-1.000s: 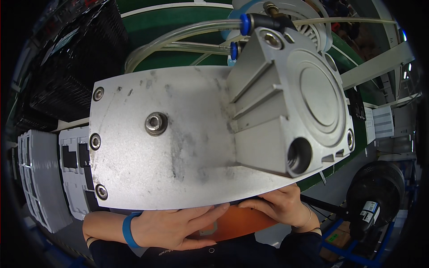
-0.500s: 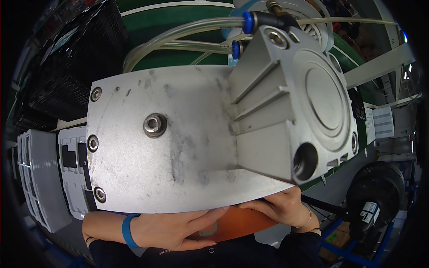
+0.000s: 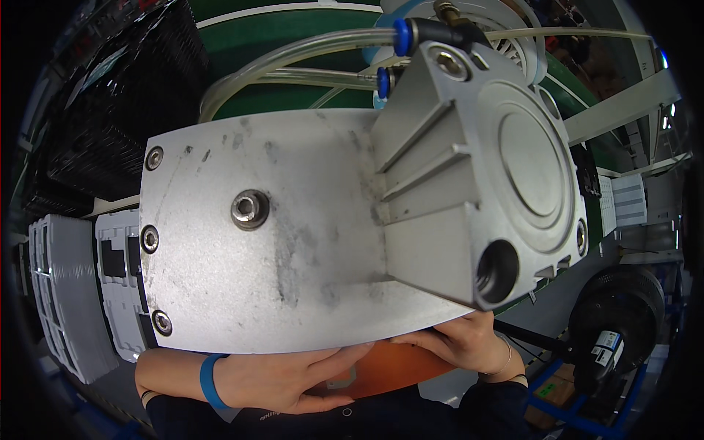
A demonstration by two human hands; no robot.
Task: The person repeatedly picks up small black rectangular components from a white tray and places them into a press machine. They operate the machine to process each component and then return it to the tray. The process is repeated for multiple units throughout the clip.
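A thick silver metal plate point(image 3: 213, 286) fills the middle of the view and hides part of both hands. A pneumatic cylinder block point(image 3: 433, 235) stands on its right end. Below the plate's near edge, my left hand point(image 3: 275, 378) lies over an orange surface point(image 3: 396, 367), with thumb and forefinger spread apart; its other fingers are hidden. Beside the orange surface on the right, my right hand point(image 3: 469, 341) has bent fingers drawn together. Its fingertips sit under the plate's edge, and whatever they hold cannot be seen. A small pale piece point(image 3: 342, 379) shows near my left thumb.
Clear air hoses point(image 3: 301, 51) with blue fittings run behind the plate over a green work surface point(image 3: 286, 18). Black crates point(image 3: 125, 103) are stacked at far left, white moulded trays point(image 3: 70, 293) below them. A black round machine part point(image 3: 616, 315) stands at right.
The plate and cylinder block sit slightly further left and lower in the view. Both hands stay almost where they were.
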